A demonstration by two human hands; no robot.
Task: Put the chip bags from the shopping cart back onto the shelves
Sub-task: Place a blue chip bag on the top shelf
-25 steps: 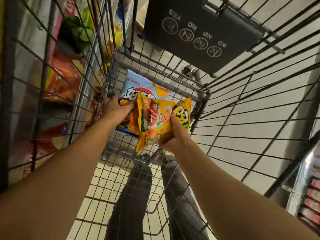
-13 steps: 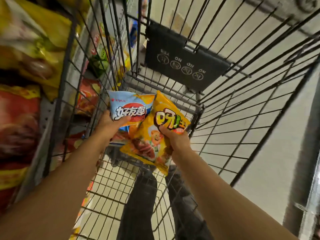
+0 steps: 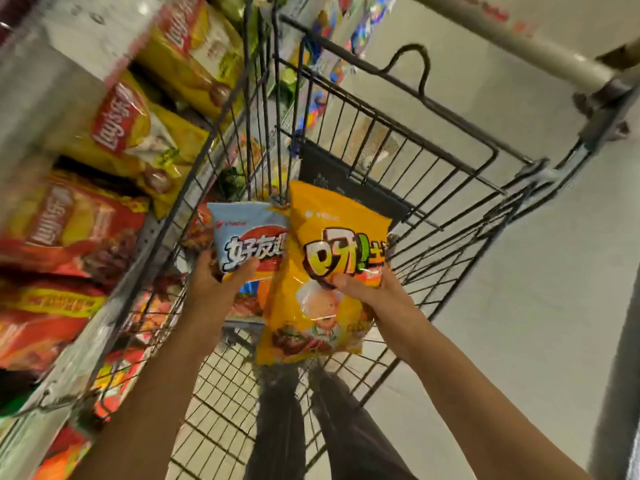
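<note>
My left hand (image 3: pixel 216 277) grips a light blue chip bag (image 3: pixel 247 233) with a red logo, thumb across its front. My right hand (image 3: pixel 369 294) holds a yellow-orange chip bag (image 3: pixel 325 282) upright, thumb pressed on its printed letters. Both bags are raised side by side above the wire shopping cart (image 3: pixel 429 188), and the yellow one overlaps the blue one's right edge. The shelves (image 3: pixel 135 268) on the left carry rows of yellow and red chip bags (image 3: pixel 128 140).
The cart's handle (image 3: pixel 519 39) runs across the upper right. A dark folded child-seat panel (image 3: pixel 332 174) sits behind the held bags. Through the cart's mesh floor a person's dark trouser legs (image 3: pixel 277 427) show. Pale floor lies to the right.
Both hands have lifted the two bags up out of the cart's bottom. The view has swung upward and left, bringing the shelf bags and the cart handle into sight.
</note>
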